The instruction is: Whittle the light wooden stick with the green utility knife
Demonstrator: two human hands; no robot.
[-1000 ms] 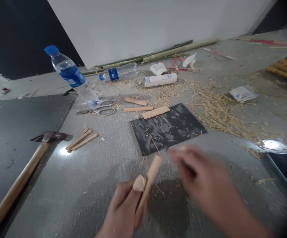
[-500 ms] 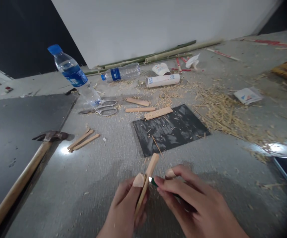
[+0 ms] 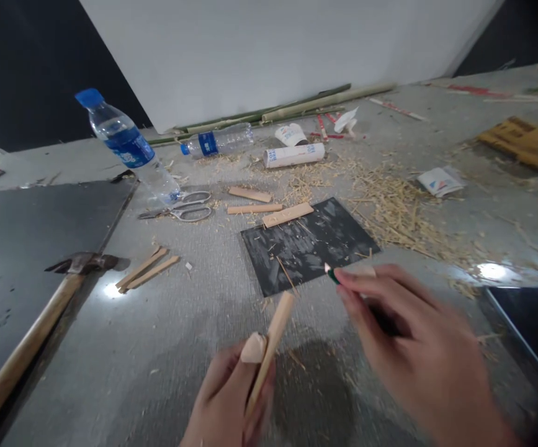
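My left hand [image 3: 241, 385] clamps wooden strip [image 3: 271, 347], long axis slanting up and away, tip toward black sheet [image 3: 310, 245]. My right hand [image 3: 403, 335] pinches small green-handled blade [image 3: 332, 273], apart from strip, near sheet's edge. Beyond: loose wood pieces [image 3: 254, 209], scissors [image 3: 189, 207], bottles [image 3: 129, 146], shavings [image 3: 403, 211]. Hammer [image 3: 80, 264] left, phone [image 3: 533, 329] right. Grey textured surface [image 3: 157, 323], pale wall [image 3: 250, 56] behind.

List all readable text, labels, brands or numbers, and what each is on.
"COA" above "BRA", partial: white paper tube; print at its other end is less clear.
Too blurred to read: labels on standing bottle and lying bottle; prints on crumpled white cup, white packet and brown-yellow wrapper.
No readable numbers.
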